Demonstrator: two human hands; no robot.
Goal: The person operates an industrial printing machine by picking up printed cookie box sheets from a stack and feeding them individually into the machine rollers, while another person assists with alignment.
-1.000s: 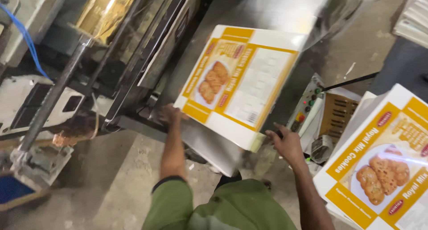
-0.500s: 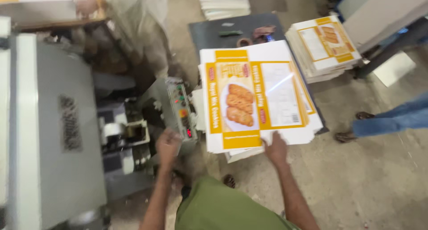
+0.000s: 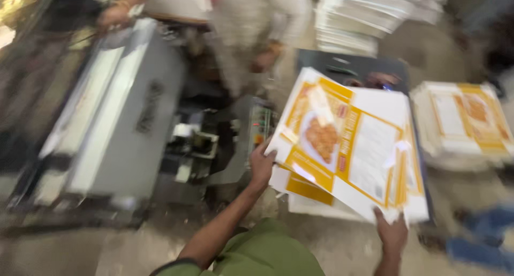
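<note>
Carton sheets (image 3: 348,142) now tilt lower over the stack (image 3: 305,193) than a moment ago; left hand (image 3: 261,166) and right hand (image 3: 392,234) fingers clamped on near edges.

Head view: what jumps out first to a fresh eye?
The stack of yellow-and-white printed carton sheets in the centre, gripped by the left hand at its near-left edge and the right hand at its near corner. Left of it stands a grey machine; another carton stack lies far right.
</note>
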